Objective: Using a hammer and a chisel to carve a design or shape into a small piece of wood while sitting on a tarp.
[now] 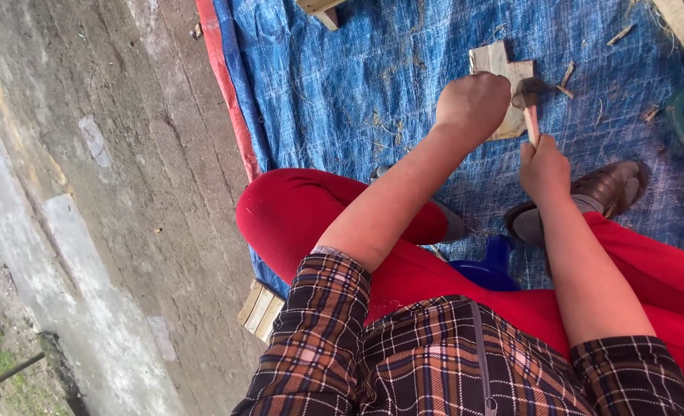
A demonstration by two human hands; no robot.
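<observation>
Ground: bare concrete floor [111,192] fills the left of the frame; a blue woven tarp [357,85] with a red edge covers the upper middle and right, strewn with wood chips.

Person: seated, seen from above, in red trousers and a plaid shirt; a brown sandal [607,189] shows at right centre.

Workpiece: a small flat wooden board [496,62] lies on the tarp in the upper right of the frame, pale and roughly rectangular, its long axis running up and down the frame with a slight tilt.

Left hand: left hand [473,104] rests on the board's lower left part, fingers curled down so it reads as a loose fist pressing or pinching something; what sits under the fingers is hidden.

Right hand: right hand [543,166] has its fingers wrapped closed around the wooden handle of a hammer [528,98], gripping low on the shaft.

Hammer: dark metal head at the top, over the board's right part, just beside the left hand's knuckles; the handle runs nearly straight down the frame into the right fist.

Key relation: the board lies farther up the frame than both hands; the left hand is on it, the right hand is below it and reaches it only through the hammer's length. Whether the head touches the wood or hovers over it cannot be told.

Other items: wooden blocks [319,8] at the top edge, a slatted wooden piece [261,308] by the tarp's lower left edge, a blue plastic object [492,266] between the legs.
</observation>
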